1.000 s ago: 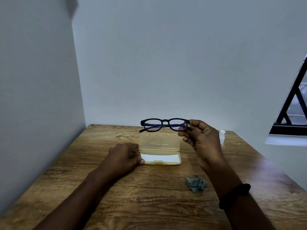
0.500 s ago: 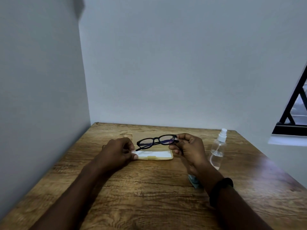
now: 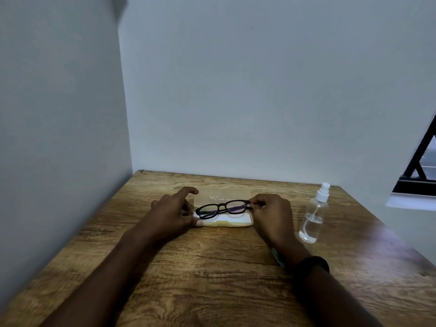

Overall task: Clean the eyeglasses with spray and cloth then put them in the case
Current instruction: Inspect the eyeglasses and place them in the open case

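Head camera, sweeping from the left: a plain wall runs down to the wooden surface (image 3: 212, 274), and first in comes the left hand (image 3: 174, 213), fingers loose and spread, forefinger lifted, thumb pressed to the near-left corner of the case (image 3: 236, 224) as if to steady it, gripping nothing. The case lies open in the middle, translucent yellow lid tipped back toward the far wall, white lining showing. Right over it are the eyeglasses (image 3: 224, 208), black-framed and slanted: the left lens dips low onto the lining, and whether it touches I cannot tell, while the right end rides higher. That end is pinched in the fingertips of the right hand (image 3: 273, 213), curled tight at the frame's corner. Below that wrist, beside a dark wristband (image 3: 311, 264), a sliver of teal cloth (image 3: 276, 254) peeks out, lying on the wood with nobody holding it. Further right the spray bottle (image 3: 313, 213) stands upright, clear liquid inside, well apart from both hands, and a dark window frame (image 3: 420, 161) cuts the far edge. So where are we? With spray and cloth both set aside, the cleaning looks finished, though the lenses are too small to judge. We are into the final stretch: the frame needs settling flat in the tray, the pinch released, and the lid brought down.
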Demonstrator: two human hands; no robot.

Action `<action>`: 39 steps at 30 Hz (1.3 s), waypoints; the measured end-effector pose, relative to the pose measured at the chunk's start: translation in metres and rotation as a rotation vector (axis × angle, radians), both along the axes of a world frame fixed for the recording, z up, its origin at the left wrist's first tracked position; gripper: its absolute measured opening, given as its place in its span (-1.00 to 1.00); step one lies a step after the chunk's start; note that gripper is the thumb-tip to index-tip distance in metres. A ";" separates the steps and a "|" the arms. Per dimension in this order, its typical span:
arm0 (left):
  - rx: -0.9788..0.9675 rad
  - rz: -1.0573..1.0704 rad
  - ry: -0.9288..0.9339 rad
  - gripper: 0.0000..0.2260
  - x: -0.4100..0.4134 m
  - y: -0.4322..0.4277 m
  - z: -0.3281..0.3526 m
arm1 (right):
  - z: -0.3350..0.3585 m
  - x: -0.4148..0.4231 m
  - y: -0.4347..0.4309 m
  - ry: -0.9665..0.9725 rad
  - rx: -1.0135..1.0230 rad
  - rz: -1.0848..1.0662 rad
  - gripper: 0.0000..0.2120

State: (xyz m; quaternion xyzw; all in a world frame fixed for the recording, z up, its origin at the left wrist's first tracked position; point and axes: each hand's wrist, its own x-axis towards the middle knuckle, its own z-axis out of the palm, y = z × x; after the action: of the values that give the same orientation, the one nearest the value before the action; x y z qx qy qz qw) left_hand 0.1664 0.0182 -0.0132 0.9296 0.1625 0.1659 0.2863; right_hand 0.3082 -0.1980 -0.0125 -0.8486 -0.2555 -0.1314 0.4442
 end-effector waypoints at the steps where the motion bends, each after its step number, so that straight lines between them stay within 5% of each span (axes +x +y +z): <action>1: 0.002 -0.002 0.000 -0.33 0.000 0.000 0.000 | 0.002 -0.002 -0.002 -0.073 -0.120 -0.015 -0.82; 4: 0.006 -0.013 -0.007 -0.34 0.000 0.001 0.000 | 0.008 -0.004 -0.005 -0.165 -0.380 -0.029 -0.79; 13: 0.015 -0.008 -0.014 -0.36 0.001 -0.001 0.001 | 0.014 -0.006 -0.006 -0.294 -0.704 -0.005 -0.71; 33: 0.024 0.000 -0.082 -0.64 0.000 -0.012 -0.001 | 0.030 0.000 -0.022 -0.148 -0.536 -0.070 -0.62; 39: 0.027 0.017 -0.070 -0.65 0.001 -0.012 -0.001 | 0.047 0.001 -0.039 -0.019 -0.636 -0.099 -0.86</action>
State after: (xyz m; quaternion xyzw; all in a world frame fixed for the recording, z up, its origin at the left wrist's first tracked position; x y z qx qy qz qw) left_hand 0.1670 0.0057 -0.0146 0.9256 0.1577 0.2030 0.2777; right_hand 0.3089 -0.2371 0.0343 -0.9550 -0.2465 -0.0742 0.1474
